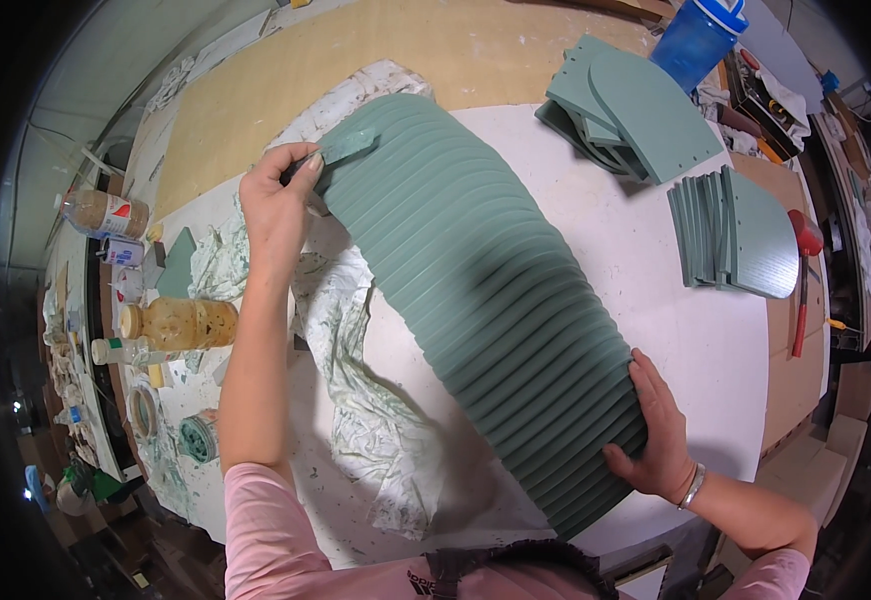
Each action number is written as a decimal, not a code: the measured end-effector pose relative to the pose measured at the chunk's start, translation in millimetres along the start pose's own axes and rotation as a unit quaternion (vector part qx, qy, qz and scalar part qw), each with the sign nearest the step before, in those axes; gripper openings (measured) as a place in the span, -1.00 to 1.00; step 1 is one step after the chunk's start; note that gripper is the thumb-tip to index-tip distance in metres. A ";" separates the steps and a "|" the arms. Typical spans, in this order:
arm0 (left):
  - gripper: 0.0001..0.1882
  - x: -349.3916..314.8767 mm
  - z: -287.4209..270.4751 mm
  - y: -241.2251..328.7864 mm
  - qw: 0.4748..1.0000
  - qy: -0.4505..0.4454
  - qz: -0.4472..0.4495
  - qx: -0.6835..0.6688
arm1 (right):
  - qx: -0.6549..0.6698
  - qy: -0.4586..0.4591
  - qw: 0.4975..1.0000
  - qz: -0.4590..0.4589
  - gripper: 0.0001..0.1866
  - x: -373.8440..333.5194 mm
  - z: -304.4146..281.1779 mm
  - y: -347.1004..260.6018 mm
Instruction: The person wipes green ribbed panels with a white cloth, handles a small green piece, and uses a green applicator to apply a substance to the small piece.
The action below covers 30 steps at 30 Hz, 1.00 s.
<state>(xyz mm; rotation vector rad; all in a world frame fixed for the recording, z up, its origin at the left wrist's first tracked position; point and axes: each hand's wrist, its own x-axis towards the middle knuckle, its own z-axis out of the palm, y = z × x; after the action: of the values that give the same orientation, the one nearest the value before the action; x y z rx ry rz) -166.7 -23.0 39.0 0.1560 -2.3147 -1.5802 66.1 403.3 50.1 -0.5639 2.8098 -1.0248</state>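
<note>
On the table [701, 360], a ridged panel [481, 275] is laid from eleven to five o'clock, boards [656, 125] at two, cloth [371, 425] at seven.

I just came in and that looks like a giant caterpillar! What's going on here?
Someone's left grip holds a flat, green-smeared tool at the far end of a long, ridged green row, which looks like many pieces packed together. The right grip, spread open, rests on the row's near end. A stained cloth lies to the left, and more green panels are stacked to the right.
</note>
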 end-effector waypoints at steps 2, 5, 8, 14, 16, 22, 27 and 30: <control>-0.86 3.5 6.4 2.8 0.999 -0.010 0.034 0.023 | -0.001 0.000 1.000 0.000 0.10 0.1 0.2 -0.2; -0.85 16.1 28.3 17.5 0.990 -0.052 0.101 0.079 | -0.005 -0.004 1.000 0.006 0.10 -0.2 -0.3 -1.0; -0.85 24.3 53.7 38.6 0.974 -0.090 0.137 0.155 | -0.002 -0.007 1.000 0.010 0.10 -0.9 -1.9 -0.6; -0.85 27.1 81.3 49.5 0.954 -0.105 0.134 0.247 | 0.022 0.001 1.000 0.007 0.08 -1.6 -1.6 1.4; -0.84 30.7 79.6 45.1 0.952 -0.100 0.123 0.263 | 0.025 0.004 1.000 0.004 0.07 -0.8 -1.9 1.5; -0.86 30.9 87.3 41.2 0.958 -0.114 0.142 0.221 | 0.020 -0.001 1.000 0.011 0.07 -1.8 -2.4 1.7; -0.85 28.4 77.7 41.5 0.959 -0.067 0.158 0.228 | 0.022 -0.001 1.000 0.002 0.07 0.2 -0.8 1.9; -0.86 18.0 51.1 35.9 0.978 -0.037 0.161 0.127 | 0.013 -0.003 1.000 0.007 0.06 -2.4 -1.8 2.1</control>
<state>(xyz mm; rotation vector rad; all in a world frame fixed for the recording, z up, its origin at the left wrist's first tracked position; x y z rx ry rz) -197.2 30.8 59.1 -0.2109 -2.4418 -1.1506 67.3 406.7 50.1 -0.5431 2.7866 -1.0534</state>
